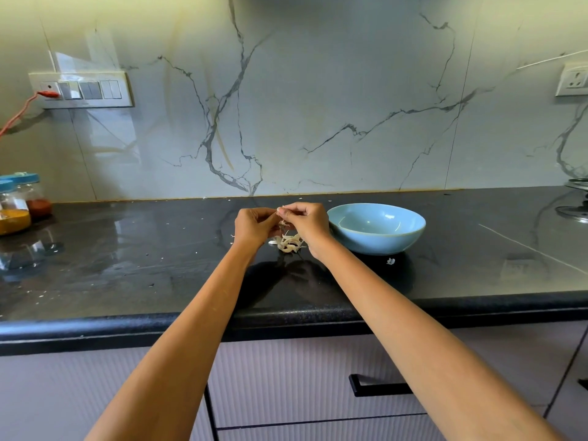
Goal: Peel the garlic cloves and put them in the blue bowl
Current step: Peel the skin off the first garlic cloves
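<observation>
A single head-worn wide-angle camera looks forward and down from standing height at the counter (127,265). It faces the marble wall (318,90) at 12 o'clock, with both forearms reaching in from 6 o'clock. Straight edges bow near the frame's borders.

Blue bowl (376,229): glossy, shallow, upright on the black counter, apparently empty. At its nine o'clock, a small heap of pale garlic skins (289,242) on the counter. At the heap's twelve o'clock, a garlic clove (283,221), partly hidden, raised above.
</observation>
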